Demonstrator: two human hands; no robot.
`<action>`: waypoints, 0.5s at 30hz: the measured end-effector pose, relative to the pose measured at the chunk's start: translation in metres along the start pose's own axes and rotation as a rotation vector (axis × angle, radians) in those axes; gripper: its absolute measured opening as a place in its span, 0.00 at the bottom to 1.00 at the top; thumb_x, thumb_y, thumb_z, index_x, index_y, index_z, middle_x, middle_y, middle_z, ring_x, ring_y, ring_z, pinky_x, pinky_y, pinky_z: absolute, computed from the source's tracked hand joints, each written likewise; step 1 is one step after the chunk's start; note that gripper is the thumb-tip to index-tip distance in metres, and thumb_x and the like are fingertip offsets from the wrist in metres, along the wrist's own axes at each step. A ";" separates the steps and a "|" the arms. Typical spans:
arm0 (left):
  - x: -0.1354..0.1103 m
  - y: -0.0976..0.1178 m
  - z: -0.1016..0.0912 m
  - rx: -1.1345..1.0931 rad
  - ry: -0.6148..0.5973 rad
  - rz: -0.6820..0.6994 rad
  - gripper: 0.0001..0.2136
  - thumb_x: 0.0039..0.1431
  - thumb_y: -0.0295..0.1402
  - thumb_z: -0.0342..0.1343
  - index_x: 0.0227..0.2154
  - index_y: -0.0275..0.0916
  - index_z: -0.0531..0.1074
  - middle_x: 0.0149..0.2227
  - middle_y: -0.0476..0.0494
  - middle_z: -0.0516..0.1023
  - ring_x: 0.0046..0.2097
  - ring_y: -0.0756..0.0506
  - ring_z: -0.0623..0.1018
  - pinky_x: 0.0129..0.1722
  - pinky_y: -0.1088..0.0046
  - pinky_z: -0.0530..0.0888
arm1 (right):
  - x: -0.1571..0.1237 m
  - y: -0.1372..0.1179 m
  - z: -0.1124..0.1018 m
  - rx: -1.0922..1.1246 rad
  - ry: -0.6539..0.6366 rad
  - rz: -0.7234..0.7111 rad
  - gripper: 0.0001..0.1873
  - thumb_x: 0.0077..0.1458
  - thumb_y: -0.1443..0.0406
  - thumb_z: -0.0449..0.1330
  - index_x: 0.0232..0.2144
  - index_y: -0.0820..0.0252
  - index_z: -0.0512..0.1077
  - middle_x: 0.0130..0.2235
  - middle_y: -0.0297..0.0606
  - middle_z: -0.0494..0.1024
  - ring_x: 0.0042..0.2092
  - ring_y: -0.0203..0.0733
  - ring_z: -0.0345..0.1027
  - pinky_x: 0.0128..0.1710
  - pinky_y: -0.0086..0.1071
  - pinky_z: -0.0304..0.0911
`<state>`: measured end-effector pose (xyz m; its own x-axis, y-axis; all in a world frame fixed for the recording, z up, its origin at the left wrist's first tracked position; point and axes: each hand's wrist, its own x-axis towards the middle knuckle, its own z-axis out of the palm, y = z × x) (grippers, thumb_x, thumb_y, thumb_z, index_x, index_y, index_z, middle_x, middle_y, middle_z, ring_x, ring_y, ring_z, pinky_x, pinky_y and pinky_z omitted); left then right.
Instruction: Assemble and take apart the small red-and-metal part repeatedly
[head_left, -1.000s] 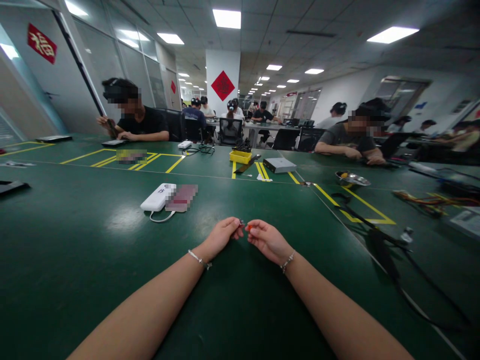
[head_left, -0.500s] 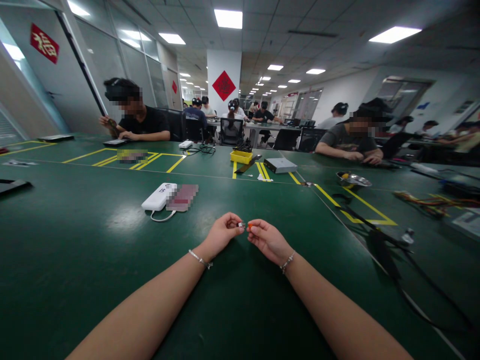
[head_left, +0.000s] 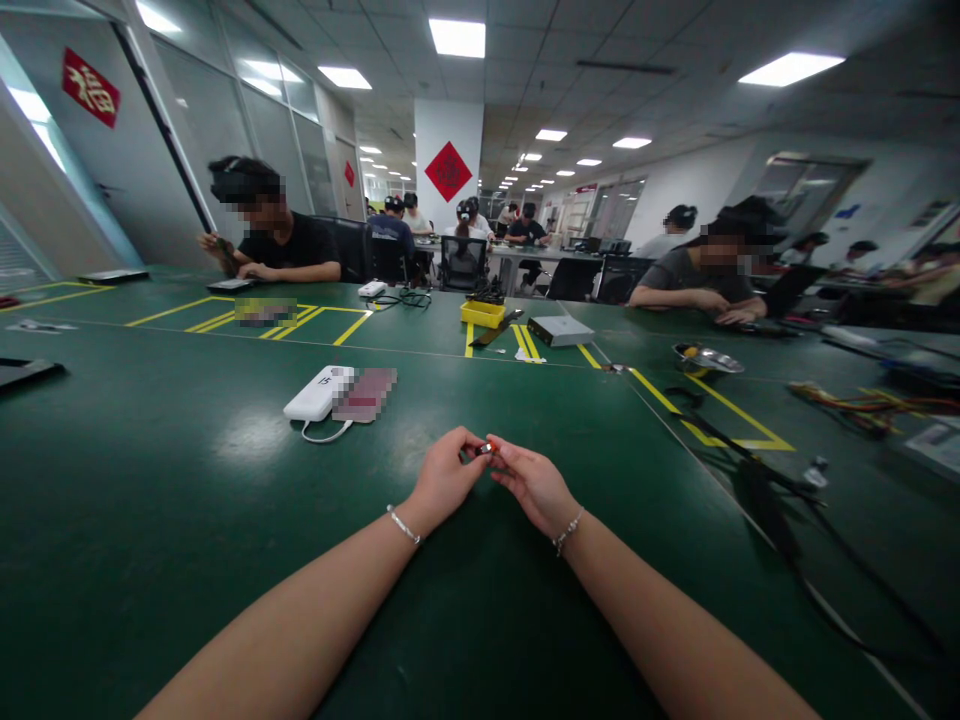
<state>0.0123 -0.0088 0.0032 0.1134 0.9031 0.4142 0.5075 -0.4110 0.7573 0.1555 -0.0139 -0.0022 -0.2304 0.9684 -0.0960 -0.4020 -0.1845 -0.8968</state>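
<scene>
Above the green table, my left hand pinches a small white and silver piece between thumb and fingertips. My right hand is closed on a small orange piece, with the fingers partly covering it. The two pieces meet or overlap between my fingertips; whether they are joined I cannot tell. Both are too small to name by kind. A bracelet circles each wrist.
A white power bank with a short cable lies left of my hands, beside a blurred flat object. Further back stand a yellow tray and a grey box. A black strap lies right. Two people sit opposite.
My hands have come together, closing the small gap between the white and silver piece and the orange piece. The surrounding table items have stayed put.
</scene>
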 end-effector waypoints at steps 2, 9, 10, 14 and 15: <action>0.000 0.000 0.000 0.009 0.022 -0.001 0.03 0.47 0.30 0.53 0.27 0.38 0.67 0.26 0.51 0.69 0.28 0.52 0.68 0.29 0.76 0.64 | -0.001 0.000 0.001 -0.003 -0.028 0.008 0.16 0.44 0.61 0.59 0.38 0.59 0.71 0.40 0.40 0.73 0.41 0.38 0.64 0.38 0.32 0.58; -0.001 -0.003 -0.002 -0.017 0.055 0.002 0.04 0.48 0.32 0.52 0.27 0.38 0.67 0.26 0.50 0.69 0.28 0.51 0.68 0.29 0.75 0.64 | -0.006 -0.004 0.006 0.002 -0.081 0.047 0.19 0.43 0.65 0.59 0.42 0.55 0.69 0.44 0.38 0.71 0.45 0.40 0.62 0.40 0.33 0.59; -0.002 -0.003 -0.002 -0.017 0.055 0.004 0.04 0.48 0.32 0.53 0.27 0.38 0.67 0.26 0.50 0.69 0.28 0.51 0.68 0.29 0.75 0.64 | -0.007 -0.005 0.006 -0.002 -0.084 0.049 0.20 0.42 0.65 0.59 0.42 0.55 0.69 0.45 0.38 0.71 0.46 0.40 0.62 0.40 0.33 0.59; -0.002 -0.005 -0.002 -0.005 0.054 0.016 0.04 0.47 0.32 0.53 0.27 0.38 0.68 0.26 0.50 0.69 0.28 0.51 0.68 0.29 0.75 0.64 | -0.007 -0.006 0.006 -0.019 -0.097 0.060 0.20 0.42 0.66 0.60 0.41 0.56 0.69 0.45 0.38 0.71 0.47 0.40 0.61 0.41 0.33 0.59; -0.002 -0.005 -0.001 0.002 0.053 0.011 0.04 0.47 0.33 0.53 0.27 0.38 0.67 0.25 0.51 0.69 0.28 0.51 0.68 0.29 0.75 0.63 | -0.007 -0.006 0.006 -0.020 -0.095 0.063 0.20 0.42 0.66 0.60 0.41 0.56 0.69 0.45 0.38 0.71 0.46 0.40 0.61 0.41 0.33 0.59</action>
<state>0.0085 -0.0083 -0.0008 0.0740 0.8905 0.4489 0.5080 -0.4210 0.7515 0.1542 -0.0208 0.0063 -0.3380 0.9345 -0.1119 -0.3668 -0.2403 -0.8987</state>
